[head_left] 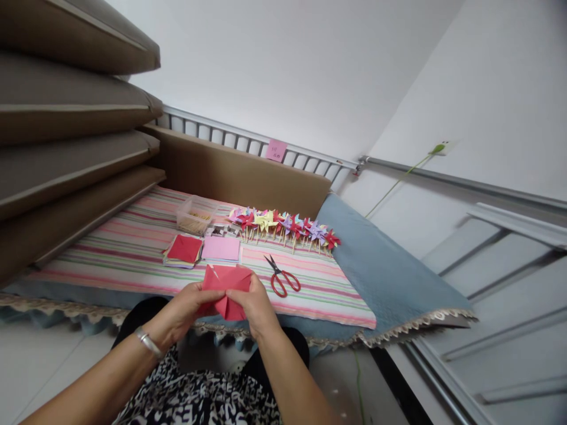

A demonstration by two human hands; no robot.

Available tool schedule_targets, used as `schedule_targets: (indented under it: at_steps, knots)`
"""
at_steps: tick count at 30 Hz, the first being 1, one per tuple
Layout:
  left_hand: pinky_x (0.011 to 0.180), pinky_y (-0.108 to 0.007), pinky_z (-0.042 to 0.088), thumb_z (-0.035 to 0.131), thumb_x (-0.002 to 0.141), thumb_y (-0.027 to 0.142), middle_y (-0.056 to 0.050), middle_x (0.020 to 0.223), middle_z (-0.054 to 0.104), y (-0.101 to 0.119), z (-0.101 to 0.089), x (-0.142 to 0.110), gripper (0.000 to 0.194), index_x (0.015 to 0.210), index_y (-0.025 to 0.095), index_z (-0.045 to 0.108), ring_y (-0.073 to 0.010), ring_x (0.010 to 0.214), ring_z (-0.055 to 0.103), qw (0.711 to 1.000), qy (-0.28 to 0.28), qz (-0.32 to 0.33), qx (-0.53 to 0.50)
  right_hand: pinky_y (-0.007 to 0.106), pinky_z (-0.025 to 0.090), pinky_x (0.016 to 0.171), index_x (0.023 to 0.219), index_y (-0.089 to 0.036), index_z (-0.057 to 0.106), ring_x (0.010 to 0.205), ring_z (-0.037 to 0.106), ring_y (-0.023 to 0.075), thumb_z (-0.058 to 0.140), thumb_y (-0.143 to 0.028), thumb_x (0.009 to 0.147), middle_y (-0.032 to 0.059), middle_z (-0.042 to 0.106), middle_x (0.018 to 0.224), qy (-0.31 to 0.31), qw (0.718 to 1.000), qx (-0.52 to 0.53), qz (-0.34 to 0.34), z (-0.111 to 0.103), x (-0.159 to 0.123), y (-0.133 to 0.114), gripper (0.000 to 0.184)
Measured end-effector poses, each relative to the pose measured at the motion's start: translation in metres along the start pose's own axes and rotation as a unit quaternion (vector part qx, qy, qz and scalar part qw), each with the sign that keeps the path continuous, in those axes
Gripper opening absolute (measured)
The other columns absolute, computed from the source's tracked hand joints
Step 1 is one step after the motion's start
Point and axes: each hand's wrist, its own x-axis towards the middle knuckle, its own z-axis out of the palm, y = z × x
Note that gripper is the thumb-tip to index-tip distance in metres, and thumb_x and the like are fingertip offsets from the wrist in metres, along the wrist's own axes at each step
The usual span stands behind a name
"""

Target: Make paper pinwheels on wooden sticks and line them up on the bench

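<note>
A red paper square (228,277) with cut slits and bent-in corners is held up between both hands, over the front edge of the bed. My left hand (190,304) grips its left side, thumb near the middle. On its right side, my right hand (257,304) pinches the paper with its thumb close to the centre. The fingers behind the sheet are hidden. Red-handled scissors (282,277) lie to the right of the paper, blades pointing away. Just beyond the paper are a stack of coloured paper squares (183,249) and a pink paper stack (221,248).
A clear plastic box (194,216) holds thin sticks. Several paper pinwheels (283,225) on sticks lie in a row behind the scissors. Thick brown cushions (75,118) are piled at the left. Striped cloth (310,295) covers the bed; a metal rail (212,128) runs behind.
</note>
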Motion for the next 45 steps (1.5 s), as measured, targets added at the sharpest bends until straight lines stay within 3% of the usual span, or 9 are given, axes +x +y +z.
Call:
schedule_targets:
  at_steps: [4,7,9,11,15,32,45]
  knots:
    - [0.065,-0.029,0.051,0.083,0.057,0.026,-0.012,0.073,0.074,-0.002,0.0,0.003,0.027,0.078,0.01,0.074,-0.0201,0.062,0.066,0.999,0.036,0.026,-0.013,0.034,0.052,0.079,0.124,-0.017,0.049,0.088,0.067,0.0226,0.066,-0.02,0.066,0.0064,0.07,0.1,0.003,0.996,-0.079,-0.039,-0.001,0.005,0.003,0.061]
    - [0.06,-0.027,0.05,0.083,0.057,0.026,-0.011,0.072,0.074,-0.002,-0.001,0.003,0.028,0.078,0.01,0.074,-0.0187,0.061,0.065,0.995,0.08,0.049,-0.042,0.037,0.049,0.086,0.129,-0.017,0.045,0.098,0.063,0.023,0.06,-0.029,0.078,0.0106,0.066,0.109,0.066,0.97,-0.194,-0.134,-0.005,0.0,0.001,0.054]
    - [0.059,-0.026,0.05,0.083,0.056,0.025,-0.01,0.072,0.074,-0.003,-0.001,0.003,0.025,0.075,0.011,0.073,-0.0177,0.061,0.065,0.99,0.103,0.063,-0.067,0.04,0.043,0.095,0.119,-0.019,0.054,0.11,0.057,0.0244,0.058,-0.031,0.083,0.0124,0.061,0.117,0.103,0.929,-0.282,-0.217,-0.006,-0.008,-0.003,0.039]
    - [0.061,-0.026,0.051,0.083,0.056,0.024,-0.009,0.073,0.074,-0.003,0.002,0.002,0.025,0.075,0.011,0.072,-0.0173,0.062,0.065,0.987,0.11,0.078,-0.09,0.043,0.036,0.102,0.101,-0.02,0.063,0.12,0.049,0.0262,0.059,-0.029,0.083,0.0137,0.057,0.123,0.099,0.895,-0.345,-0.267,-0.004,-0.016,-0.006,0.02]
    - [0.067,-0.028,0.052,0.082,0.057,0.023,-0.01,0.077,0.075,-0.006,0.01,0.001,0.03,0.083,0.011,0.073,-0.0191,0.068,0.067,0.983,0.09,0.105,-0.119,0.047,0.031,0.106,0.079,-0.02,0.067,0.13,0.039,0.0293,0.064,-0.025,0.08,0.0156,0.05,0.134,0.073,0.869,-0.412,-0.266,0.006,-0.025,-0.006,0.006]
    - [0.066,-0.026,0.051,0.079,0.064,0.024,-0.009,0.077,0.075,-0.01,0.013,-0.003,0.021,0.079,0.011,0.073,-0.0175,0.067,0.066,0.978,0.084,0.116,-0.151,0.043,0.032,0.106,0.069,-0.017,0.069,0.127,0.044,0.0277,0.066,-0.014,0.077,0.0186,0.056,0.128,0.077,0.894,-0.391,-0.203,0.012,-0.014,-0.005,0.009]
    - [0.072,-0.027,0.05,0.079,0.064,0.023,-0.009,0.077,0.075,-0.015,0.011,-0.001,0.026,0.086,0.01,0.071,-0.0182,0.07,0.067,0.978,0.101,0.115,-0.144,0.039,0.036,0.103,0.066,-0.017,0.068,0.122,0.05,0.0281,0.065,-0.015,0.076,0.0175,0.061,0.12,0.084,0.913,-0.359,-0.173,0.012,-0.01,-0.001,0.011]
